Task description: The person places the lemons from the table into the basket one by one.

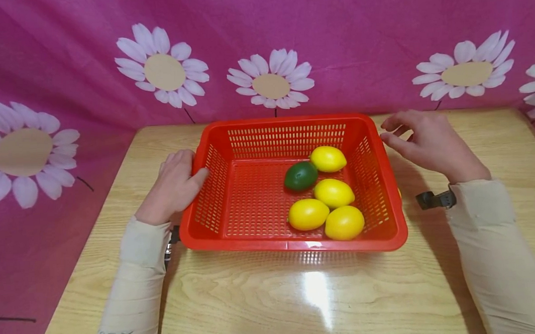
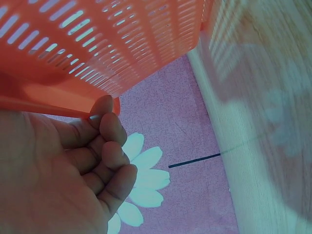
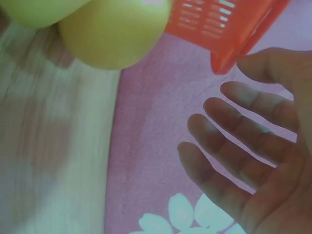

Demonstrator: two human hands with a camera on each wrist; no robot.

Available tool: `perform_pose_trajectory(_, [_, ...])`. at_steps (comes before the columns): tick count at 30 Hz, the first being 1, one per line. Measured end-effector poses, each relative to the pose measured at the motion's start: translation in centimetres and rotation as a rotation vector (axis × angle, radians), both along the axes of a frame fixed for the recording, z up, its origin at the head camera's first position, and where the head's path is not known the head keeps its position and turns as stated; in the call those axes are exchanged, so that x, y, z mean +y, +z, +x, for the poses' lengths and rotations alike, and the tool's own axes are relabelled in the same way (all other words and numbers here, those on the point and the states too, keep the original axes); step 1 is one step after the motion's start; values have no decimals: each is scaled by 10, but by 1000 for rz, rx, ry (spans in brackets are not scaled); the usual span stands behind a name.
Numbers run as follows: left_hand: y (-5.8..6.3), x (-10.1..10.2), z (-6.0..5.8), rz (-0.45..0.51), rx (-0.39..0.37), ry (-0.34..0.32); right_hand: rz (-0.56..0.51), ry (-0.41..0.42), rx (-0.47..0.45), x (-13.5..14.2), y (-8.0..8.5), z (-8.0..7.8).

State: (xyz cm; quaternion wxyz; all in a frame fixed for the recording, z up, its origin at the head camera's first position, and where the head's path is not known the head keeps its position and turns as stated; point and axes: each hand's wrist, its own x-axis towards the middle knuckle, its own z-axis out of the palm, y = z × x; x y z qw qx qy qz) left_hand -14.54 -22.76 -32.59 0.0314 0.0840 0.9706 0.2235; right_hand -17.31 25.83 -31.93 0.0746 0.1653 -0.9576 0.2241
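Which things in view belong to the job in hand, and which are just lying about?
Likely part of the job:
red basket, its left rim held by the left grip
four yellow lemons and one green fruit inside it
probably two more yellow lemons outside its right side

Likely just there:
wooden table
daisy-print cloth behind

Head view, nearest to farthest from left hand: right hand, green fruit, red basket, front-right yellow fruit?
1. Red basket: left rim gripped
2. Green fruit: inside, near middle
3. Front-right yellow fruit: inside, right side
4. Right hand: outside, by right rim
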Motion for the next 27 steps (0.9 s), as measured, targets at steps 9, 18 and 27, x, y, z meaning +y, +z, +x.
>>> perform_pose_trajectory(9, [-1, -1, 1, -2, -1, 4, 34, 17, -164, 1, -11, -6])
perform_pose_trajectory(18, [0, -1, 1, 4, -9, 7, 36, 74, -261, -1, -17, -8])
perform_pose_trajectory(27, [-1, 0, -1, 9, 2, 10, 47, 116, -288, -1, -23, -8])
